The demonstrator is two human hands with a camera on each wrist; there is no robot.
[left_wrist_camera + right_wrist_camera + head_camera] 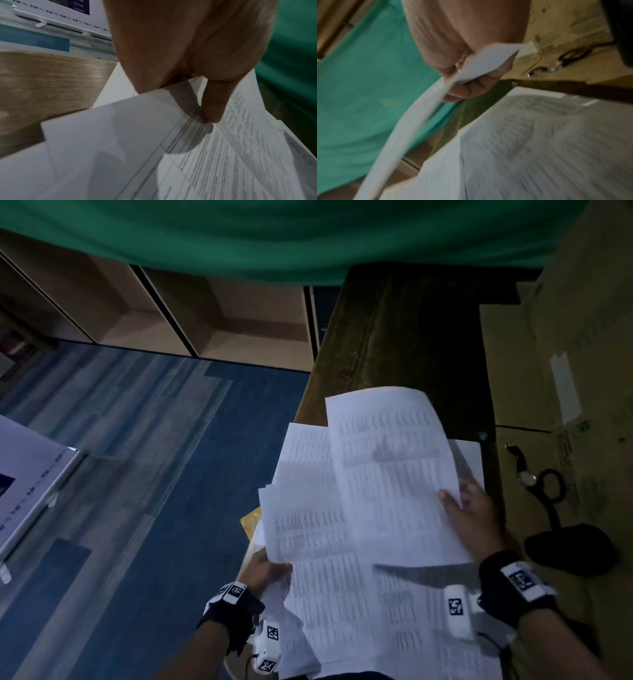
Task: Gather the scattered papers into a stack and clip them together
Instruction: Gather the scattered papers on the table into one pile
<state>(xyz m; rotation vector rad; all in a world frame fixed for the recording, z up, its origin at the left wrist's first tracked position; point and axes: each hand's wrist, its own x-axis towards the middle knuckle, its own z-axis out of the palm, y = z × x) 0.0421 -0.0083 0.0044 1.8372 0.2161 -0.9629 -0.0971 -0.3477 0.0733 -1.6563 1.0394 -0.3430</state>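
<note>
Several white printed sheets [342, 577] lie overlapped on the near end of a dark wooden table [404, 337]. My left hand [274, 568] grips their left edge, thumb on top; in the left wrist view the thumb [212, 108] presses the printed sheets [214, 162]. My right hand [452, 498] pinches the right edge of one curled sheet [387, 460], raised above the rest. In the right wrist view, fingers [471, 89] hold that sheet's corner [488, 62] above the pile [539, 148]. A small bluish clip-like item [481, 435] lies by the table's right edge.
Flattened cardboard [548, 371] lies to the right, carrying black-handled scissors [548, 494], a wristwatch [525, 477] and a dark rounded object [572, 549]. A yellowish item [250, 522] pokes out under the papers' left side. Blue floor and a white box [30, 484] lie left. Green cloth [274, 234] hangs behind.
</note>
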